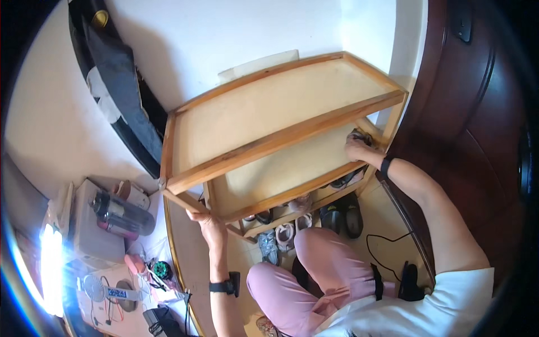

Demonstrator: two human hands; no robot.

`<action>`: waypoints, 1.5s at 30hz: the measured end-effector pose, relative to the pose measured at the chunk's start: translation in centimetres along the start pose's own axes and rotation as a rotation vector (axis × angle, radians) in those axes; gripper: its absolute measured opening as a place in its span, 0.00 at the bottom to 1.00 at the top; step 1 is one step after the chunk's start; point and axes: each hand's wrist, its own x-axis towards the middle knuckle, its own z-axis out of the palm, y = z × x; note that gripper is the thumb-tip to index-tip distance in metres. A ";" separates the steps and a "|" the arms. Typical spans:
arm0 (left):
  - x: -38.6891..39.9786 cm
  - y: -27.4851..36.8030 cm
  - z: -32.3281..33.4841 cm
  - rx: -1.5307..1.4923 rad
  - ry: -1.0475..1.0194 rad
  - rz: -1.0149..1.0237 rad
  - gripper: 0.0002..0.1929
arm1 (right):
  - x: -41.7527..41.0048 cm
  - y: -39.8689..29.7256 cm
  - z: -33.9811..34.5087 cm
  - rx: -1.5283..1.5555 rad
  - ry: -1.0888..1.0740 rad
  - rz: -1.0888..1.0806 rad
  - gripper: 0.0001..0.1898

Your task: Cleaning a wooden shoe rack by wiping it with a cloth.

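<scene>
A wooden shoe rack [269,143] with pale shelf panels stands before me against the white wall. My left hand [208,223] is at its left end, fingers around a side rail just below the top shelf. My right hand [357,148] reaches between the top shelf and the second shelf [269,177], at the right end. Bunched in its fingers is a dark crumpled cloth [363,135], partly hidden by the hand. The top shelf [278,105] bears nothing. Shoes on the lower tier are partly hidden by the second shelf.
Grey shoes [268,246], pale shoes [285,237] and black slippers [353,217] lie on the floor by my knees. At left, a side table holds a water bottle [124,212] and a small fan [94,288]. A dark wooden door [467,126] stands at right, with a black cable [381,255] nearby.
</scene>
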 end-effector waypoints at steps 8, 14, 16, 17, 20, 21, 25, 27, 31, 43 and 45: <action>-0.2 -1.0 -0.9 -0.097 -0.045 -0.024 0.31 | -8.5 -13.0 -7.0 0.295 0.018 -0.460 0.09; -0.1 -0.2 -1.1 -0.038 -0.006 0.048 0.31 | -12.2 -25.7 -9.6 0.351 0.019 -0.902 0.08; -0.2 0.1 -1.7 0.052 -0.035 0.043 0.30 | -14.1 -27.8 -9.9 0.396 0.074 -0.977 0.10; -0.1 0.4 -1.4 0.047 -0.041 0.053 0.30 | -13.4 -27.4 -8.2 0.442 0.187 -1.027 0.10; -0.3 -0.2 -1.5 0.038 -0.133 -0.048 0.30 | -11.7 -24.0 -6.7 0.693 0.125 -1.163 0.13; -0.1 0.3 -1.2 0.031 -0.143 -0.036 0.30 | -10.5 -22.5 -4.7 0.995 -0.025 -1.033 0.16; -0.7 -1.1 -1.7 0.065 -0.154 -0.074 0.30 | -10.5 -11.3 -4.4 0.598 0.252 -1.010 0.21; -0.5 -1.2 -1.5 0.075 -0.149 -0.067 0.30 | -10.1 -4.4 -3.1 0.394 0.425 -0.809 0.17; -0.4 -1.1 -1.1 0.073 -0.157 -0.065 0.30 | -11.0 3.8 -2.5 0.634 0.334 -0.105 0.19; 0.2 -1.1 -1.0 -0.003 -0.106 0.141 0.31 | -17.6 -19.8 -6.0 0.412 0.364 -0.555 0.25; 0.0 -2.3 -0.8 -0.003 -0.091 0.104 0.30 | -18.2 -23.6 -6.1 0.405 0.470 -0.621 0.24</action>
